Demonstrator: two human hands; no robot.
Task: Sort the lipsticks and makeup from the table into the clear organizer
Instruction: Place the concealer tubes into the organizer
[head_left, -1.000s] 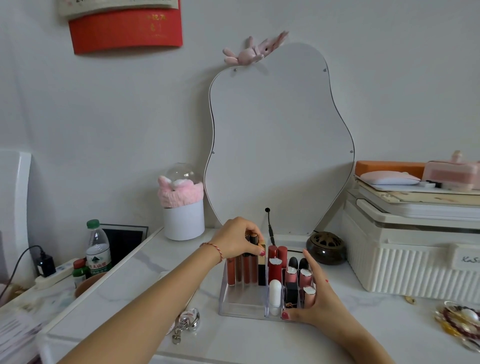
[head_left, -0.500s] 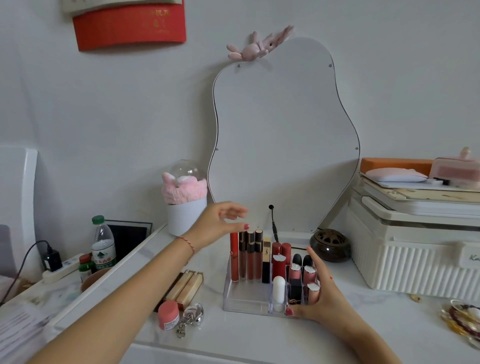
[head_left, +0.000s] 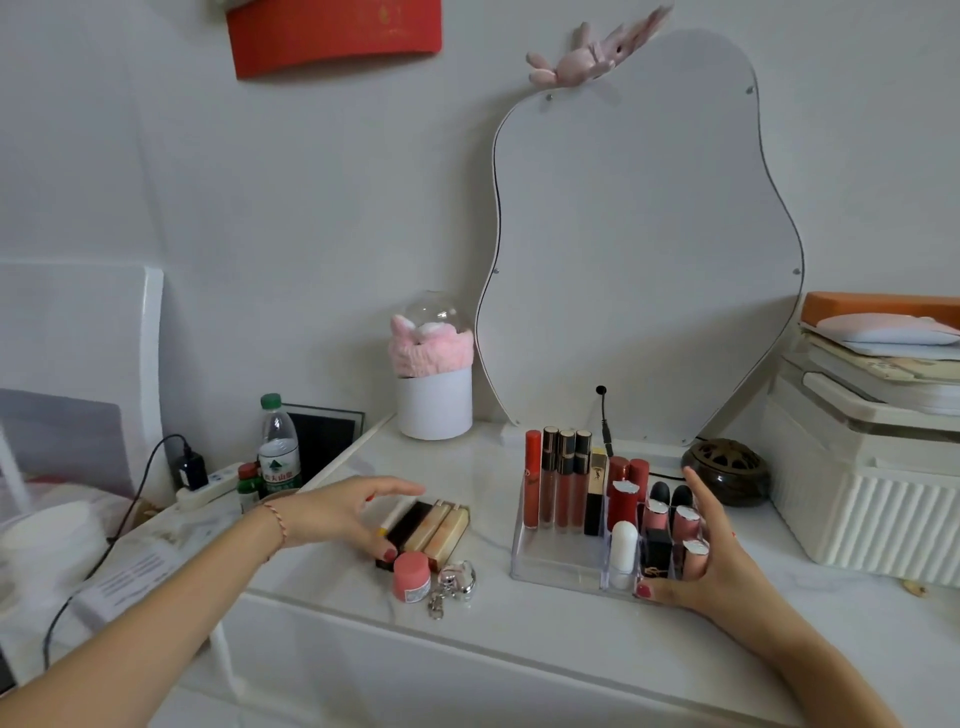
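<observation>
Clear organizer: stands on the white marble surface in front of the wavy mirror, between the two hands.
Organizer contents: four tall lip gloss tubes upright in the rear left row; a gold-and-black lipstick just right of them; red, pink, black and white lipsticks upright in the small right-hand cells.
Right hand: wrapped around the organizer's front right corner, thumb on the front wall, fingers along the right side; it grips the organizer.
Left hand: well left of the organizer, fingers spread and loose, holding nothing, thumb touching the near end of the boxed lipsticks.
Loose items: three slim boxes lie side by side; a pink-lidded jar and a silver keychain sit just in front of them.
Hidden: the left hand covers part of the darkest box; labels are too small to read.
</observation>
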